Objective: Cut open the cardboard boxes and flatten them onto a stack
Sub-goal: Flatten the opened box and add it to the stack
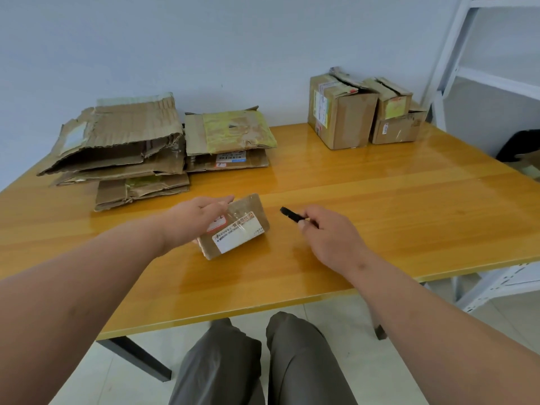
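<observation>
A small brown cardboard box (238, 226) with a white shipping label stands tilted on the wooden table (380, 206), near the middle. My left hand (193, 219) holds it from its left side, fingers along the top edge. My right hand (327, 232) grips a black cutter (292, 215) just right of the box, its tip pointing towards the box and apart from it. Two stacks of flattened cardboard lie at the back left: a large one (122, 147) and a smaller one (228, 138).
Three taped boxes stand at the back right: a tall one (340, 115) and two smaller ones (394, 118) stacked beside it. A white metal shelf frame (455, 54) rises at the right. My legs show under the table's near edge.
</observation>
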